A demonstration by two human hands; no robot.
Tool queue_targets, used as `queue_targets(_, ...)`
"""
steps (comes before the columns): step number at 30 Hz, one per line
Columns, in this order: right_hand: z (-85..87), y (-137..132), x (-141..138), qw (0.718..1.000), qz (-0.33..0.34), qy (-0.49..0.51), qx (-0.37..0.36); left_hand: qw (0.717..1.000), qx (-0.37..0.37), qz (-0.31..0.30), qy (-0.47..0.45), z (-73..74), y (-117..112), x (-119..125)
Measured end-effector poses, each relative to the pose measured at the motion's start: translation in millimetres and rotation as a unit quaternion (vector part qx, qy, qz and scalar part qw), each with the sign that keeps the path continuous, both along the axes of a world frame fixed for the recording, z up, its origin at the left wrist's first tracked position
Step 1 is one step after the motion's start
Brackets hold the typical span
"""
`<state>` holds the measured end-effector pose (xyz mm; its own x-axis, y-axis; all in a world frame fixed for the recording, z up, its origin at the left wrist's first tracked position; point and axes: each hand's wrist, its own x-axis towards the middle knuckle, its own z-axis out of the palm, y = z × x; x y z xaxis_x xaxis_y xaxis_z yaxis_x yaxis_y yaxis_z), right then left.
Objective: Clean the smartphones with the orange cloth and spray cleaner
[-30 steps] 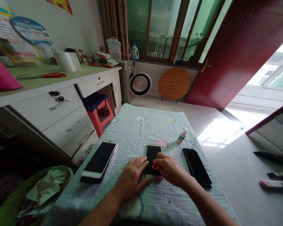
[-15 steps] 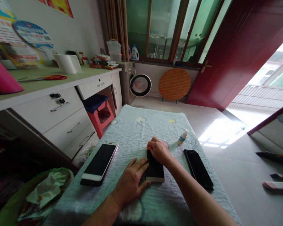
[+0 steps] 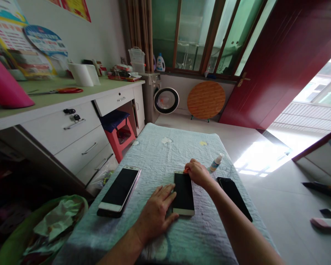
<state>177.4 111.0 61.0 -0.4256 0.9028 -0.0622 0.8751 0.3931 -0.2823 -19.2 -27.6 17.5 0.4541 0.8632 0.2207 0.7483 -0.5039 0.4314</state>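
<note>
The right hand's [image 3: 198, 173] fingers are pinched around a small orange piece [image 3: 185, 170], mostly hidden, at the top right corner of the middle phone [image 3: 183, 195]. The left hand's [image 3: 156, 209] fingers are spread and grasp nothing, their tips against that phone's left edge. The phone lies face up, screen dark, on the cloth-covered tabletop [image 3: 165, 154], between the hands. Just beyond the right hand stands a small spray bottle [image 3: 216, 163]. A black phone [image 3: 234, 197] lies to the right, partly behind the right forearm; a white-framed phone [image 3: 120, 187] lies well to the left, on top of something dark. Farther out stand a red stool [image 3: 121, 138] and a washing machine [image 3: 151, 95] with its round door open.
</note>
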Motion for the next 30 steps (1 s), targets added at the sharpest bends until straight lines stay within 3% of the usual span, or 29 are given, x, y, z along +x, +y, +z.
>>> queue_targets(4, 0.8, 3.0, 0.2, 0.999, -0.007, -0.029, -0.017, 0.999, -0.017, -0.014, -0.029, -1.1, 0.6, 0.9)
queue_targets(16, -0.4, 8.6, -46.0, 0.996, 0.054, -0.061, -0.039, 1.000, -0.022, -0.007, -0.015, 0.7, 1.1, 2.4)
queue_targets(30, 5.6, 14.6, 4.9, 0.992, 0.035, -0.112, -0.048, 1.000, -0.012, -0.005, -0.027, 6.1, 1.1, 3.1)
